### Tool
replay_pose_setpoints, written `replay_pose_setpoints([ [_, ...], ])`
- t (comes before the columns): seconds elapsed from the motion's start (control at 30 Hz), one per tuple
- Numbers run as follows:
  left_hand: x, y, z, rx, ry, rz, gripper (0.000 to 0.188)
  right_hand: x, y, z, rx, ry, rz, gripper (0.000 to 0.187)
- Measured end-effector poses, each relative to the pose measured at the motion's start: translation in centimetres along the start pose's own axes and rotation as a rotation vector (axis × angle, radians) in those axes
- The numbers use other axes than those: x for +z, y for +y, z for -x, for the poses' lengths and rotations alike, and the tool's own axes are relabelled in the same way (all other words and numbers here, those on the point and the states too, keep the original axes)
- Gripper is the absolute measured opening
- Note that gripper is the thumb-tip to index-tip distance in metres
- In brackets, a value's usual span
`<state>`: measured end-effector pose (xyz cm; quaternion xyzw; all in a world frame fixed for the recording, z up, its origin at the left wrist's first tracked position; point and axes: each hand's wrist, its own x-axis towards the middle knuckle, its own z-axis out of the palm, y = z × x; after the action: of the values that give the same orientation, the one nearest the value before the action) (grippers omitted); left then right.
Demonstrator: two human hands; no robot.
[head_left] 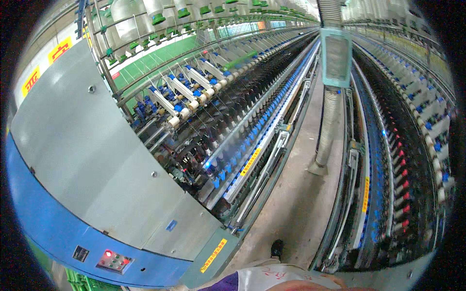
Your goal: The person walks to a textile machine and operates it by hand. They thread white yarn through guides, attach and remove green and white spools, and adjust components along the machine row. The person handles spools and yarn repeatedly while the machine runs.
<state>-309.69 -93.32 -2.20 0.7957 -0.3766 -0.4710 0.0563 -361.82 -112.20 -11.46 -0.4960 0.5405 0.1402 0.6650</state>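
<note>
The person is apparently standing in the aisle, an advance calling for skirting the hanging hose, while I cannot tell the unseen hands' state.

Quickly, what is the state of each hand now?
Left hand: not clearly in view; cannot be told.
Right hand: not clearly in view; cannot be told.

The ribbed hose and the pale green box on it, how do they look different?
The hose is round and ribbed, but the box is flat-sided. The hose looks greyish; the box is pale green. The hose is longer; the box is wider. Both hang in line above the aisle.
</note>
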Motion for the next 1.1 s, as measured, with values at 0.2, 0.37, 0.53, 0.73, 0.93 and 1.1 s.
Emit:
replay_pose_setpoints([
  [0.2,-10.7,-2.7,-10.8,-0.203,0.123,0.008,0.052,-13.4,-10.9,-5.5,0.243,0.249,0.553,0.026],
  [0.37,-28.2,16.4,-27.5,0.412,0.6,-0.23,0.042,-20.9,-26.7,-12.7,-0.57,0.701,0.075,0.021],
  [0.53,-39.7,44.4,-34.5,0.788,0.511,0.224,0.045,-24.1,-37.9,-18.2,-0.497,0.41,0.015,0.032],
  [0.73,-35.2,52.3,-34.9,1.002,0.118,-0.21,0.052,-29.1,-49.3,-26.0,-0.248,0.127,0.127,0.033],
  [0.93,-39.5,39.0,-35.7,0.443,0.245,-0.156,0.059,-36.8,-64.4,-33.9,-0.326,0.091,0.438,0.035],
  [1.1,-43.0,30.5,-35.5,-0.051,0.426,-0.04,0.058,-42.6,-72.3,-40.1,-0.28,0.163,0.563,0.036],
])
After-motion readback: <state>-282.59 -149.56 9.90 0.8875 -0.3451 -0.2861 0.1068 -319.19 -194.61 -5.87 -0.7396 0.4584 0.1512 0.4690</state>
